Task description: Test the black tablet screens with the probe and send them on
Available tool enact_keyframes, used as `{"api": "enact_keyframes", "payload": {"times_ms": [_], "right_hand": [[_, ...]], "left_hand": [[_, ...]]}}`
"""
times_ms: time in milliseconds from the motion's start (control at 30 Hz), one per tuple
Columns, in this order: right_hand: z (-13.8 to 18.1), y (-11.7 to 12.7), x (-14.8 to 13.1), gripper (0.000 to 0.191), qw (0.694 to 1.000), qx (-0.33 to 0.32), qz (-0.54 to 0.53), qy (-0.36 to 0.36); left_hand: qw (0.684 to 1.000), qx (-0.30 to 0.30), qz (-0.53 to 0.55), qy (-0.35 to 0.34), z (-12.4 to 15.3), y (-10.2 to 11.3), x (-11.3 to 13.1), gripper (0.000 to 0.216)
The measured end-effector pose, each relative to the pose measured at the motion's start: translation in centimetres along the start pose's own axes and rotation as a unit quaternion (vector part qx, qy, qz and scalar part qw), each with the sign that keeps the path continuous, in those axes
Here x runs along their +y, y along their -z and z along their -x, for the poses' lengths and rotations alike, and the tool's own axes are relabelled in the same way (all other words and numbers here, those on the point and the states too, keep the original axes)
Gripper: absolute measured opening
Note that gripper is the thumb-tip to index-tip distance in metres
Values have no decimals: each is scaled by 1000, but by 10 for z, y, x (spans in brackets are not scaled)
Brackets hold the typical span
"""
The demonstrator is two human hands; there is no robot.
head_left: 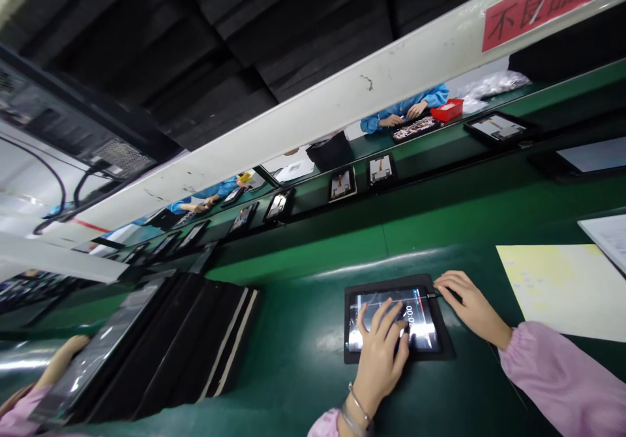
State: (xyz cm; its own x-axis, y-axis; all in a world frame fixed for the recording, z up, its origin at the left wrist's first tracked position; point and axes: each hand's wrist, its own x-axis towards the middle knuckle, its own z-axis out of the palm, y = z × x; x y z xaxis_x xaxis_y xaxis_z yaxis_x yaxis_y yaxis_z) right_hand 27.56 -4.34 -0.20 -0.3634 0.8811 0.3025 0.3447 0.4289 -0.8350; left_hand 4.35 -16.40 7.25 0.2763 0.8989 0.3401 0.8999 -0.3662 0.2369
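A small black-framed tablet (398,280) lies on the green belt (303,352), its screen lit with a timer-like readout. My left hand (379,355), a bracelet on its wrist, rests on the screen with its fingers spread and flat. My right hand (469,306), in a pink sleeve, sits at the tablet's right upper corner. Its fingers are curled on a thin dark stick (437,295) whose tip touches the tablet's edge. Whether that stick is a stylus or a plug I cannot tell.
A row of dark trays (195,346) stands on edge at left, where another person's hand (61,362) holds a panel. A yellow sheet (562,290) lies at right. More tablets (342,184) line the far belt, where blue-sleeved workers (405,111) sit. A white beam (313,114) crosses overhead.
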Motion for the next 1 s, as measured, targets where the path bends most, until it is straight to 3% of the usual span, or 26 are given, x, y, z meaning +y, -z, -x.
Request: {"api": "enact_keyframes", "payload": {"times_ms": [267,433,500,633,767,867,1000], "right_hand": [[-1,12,1,17,995,-97,19,33],[-2,12,1,16,995,-91,25,35],[-2,12,1,18,996,-84,24,35],[-1,12,3,19,996,-84,18,34],[-1,12,6,23,995,-92,7,29],[-1,13,6,28,996,-86,-1,24],[-2,13,5,29,997,-74,-10,24]], "left_hand": [[1000,-6,-20,15,10,-3,5,29],[994,-83,-44,-62,0,-6,9,48],[991,-100,-44,-80,-2,-8,8,44],[997,-65,-39,-29,1,-5,-4,14],[999,2,-28,27,9,4,-13,16],[1000,8,-7,21,12,7,-10,16],[999,-27,18,-20,15,3,-2,12]]}}
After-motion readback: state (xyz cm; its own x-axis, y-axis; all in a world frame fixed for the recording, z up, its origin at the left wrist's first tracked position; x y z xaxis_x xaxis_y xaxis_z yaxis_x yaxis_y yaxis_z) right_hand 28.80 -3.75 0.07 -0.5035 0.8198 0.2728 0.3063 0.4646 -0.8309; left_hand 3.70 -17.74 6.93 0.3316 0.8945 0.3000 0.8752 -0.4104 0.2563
